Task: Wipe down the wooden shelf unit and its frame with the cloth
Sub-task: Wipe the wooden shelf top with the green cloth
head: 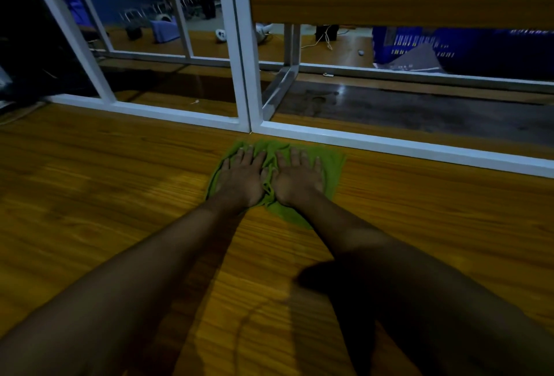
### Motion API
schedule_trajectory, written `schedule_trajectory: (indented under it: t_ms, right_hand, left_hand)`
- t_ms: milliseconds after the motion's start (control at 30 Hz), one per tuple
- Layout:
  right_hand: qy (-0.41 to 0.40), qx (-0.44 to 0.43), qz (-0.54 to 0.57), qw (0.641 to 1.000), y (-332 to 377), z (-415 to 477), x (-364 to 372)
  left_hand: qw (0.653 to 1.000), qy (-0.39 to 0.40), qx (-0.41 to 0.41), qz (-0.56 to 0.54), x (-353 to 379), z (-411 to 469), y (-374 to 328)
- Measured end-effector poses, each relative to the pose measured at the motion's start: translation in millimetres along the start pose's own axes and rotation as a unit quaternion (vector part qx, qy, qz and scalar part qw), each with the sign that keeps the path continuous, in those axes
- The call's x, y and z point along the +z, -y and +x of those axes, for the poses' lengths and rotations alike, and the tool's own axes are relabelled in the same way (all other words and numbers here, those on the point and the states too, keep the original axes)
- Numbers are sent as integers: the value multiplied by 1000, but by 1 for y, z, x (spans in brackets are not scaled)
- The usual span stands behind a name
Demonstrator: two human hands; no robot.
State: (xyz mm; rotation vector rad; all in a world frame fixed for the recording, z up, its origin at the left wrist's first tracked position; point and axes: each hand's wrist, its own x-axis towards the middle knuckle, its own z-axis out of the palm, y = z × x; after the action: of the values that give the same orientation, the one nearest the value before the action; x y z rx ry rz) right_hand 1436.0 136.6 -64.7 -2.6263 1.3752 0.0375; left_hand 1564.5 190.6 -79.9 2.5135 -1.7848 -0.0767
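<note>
Head view: a green cloth (333,165) is being pressed flat onto the wooden shelf (120,183) by both hands, laid side by side. The left hand (239,178) and the right hand (299,177) are being held palms down with fingers straight and spread. Nothing is being gripped or pinched; the cloth is only being pinned beneath them. The cloth is lying bunched between the thumbs, with its far edge just beside the white frame (389,145), close to where an upright is meeting the bottom rail.

The step in hand is being judged as wiping the board up to the frame. For it to be done well, even pressure is being called for through both palms. Strokes are best being run along the grain and overlapped, so that no strip is being missed. The bunched fold is best being smoothed out first, so that more cloth is meeting the wood. At the rail, the cloth's edge is best being pushed into the joint, where dust is likely being trapped.
</note>
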Motion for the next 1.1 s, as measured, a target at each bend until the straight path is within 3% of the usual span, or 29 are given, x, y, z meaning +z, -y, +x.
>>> schedule_trajectory:
  t_ms: [267,433,833,1100]
  right_hand:
    - [-14,-60,13,998,-18,-56,4]
    - [-32,-53,16,998,-58,-88,3]
    - [-28,125,-25,991,-194,-132,-13]
    - [-43,211,-11,977,-163,-97,-9]
  left_hand:
    - [1000,-17,14,8,1,-64,-29]
    - [999,-6,31,6,4,-77,-75]
    - [990,23,136,-10,13,-45,-231]
    - [984,37,172,-3,6,-11,-196]
